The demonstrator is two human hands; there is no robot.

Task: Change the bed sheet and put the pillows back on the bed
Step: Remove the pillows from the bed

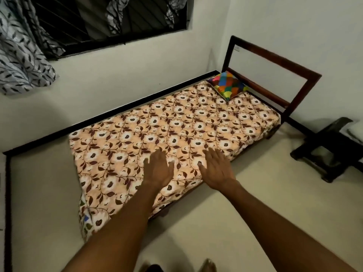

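Bed sheet point(176, 122): floral, spread over the whole bed from the foot end to the headboard; the near long edge hangs over the side toward the floor point(225, 203).
Near corner: hangs loose and untucked; a second fabric with coloured shapes point(84, 218) shows below it, and what it belongs to cannot be told.
Left hand point(158, 169): palm down on the sheet near the long edge, fingers straight and spread, holding nothing.
Right hand point(217, 169): just beside the left, palm down on the sheet, fingers straight and spread, holding nothing.
Step in hand: judged to be smoothing the laid sheet flat.
Pillow point(228, 85): one multicoloured pillow lies at the far corner, against the headboard point(275, 63) and the wall.
Stool point(324, 154): dark, on the floor beside the head end, well apart from the hands.
Progress: sheet appears laid and one pillow placed; probably late in the task.
Next move: sweep both palms outward to clear wrinkles, then tuck the hanging corner; any further pillow is out of view.
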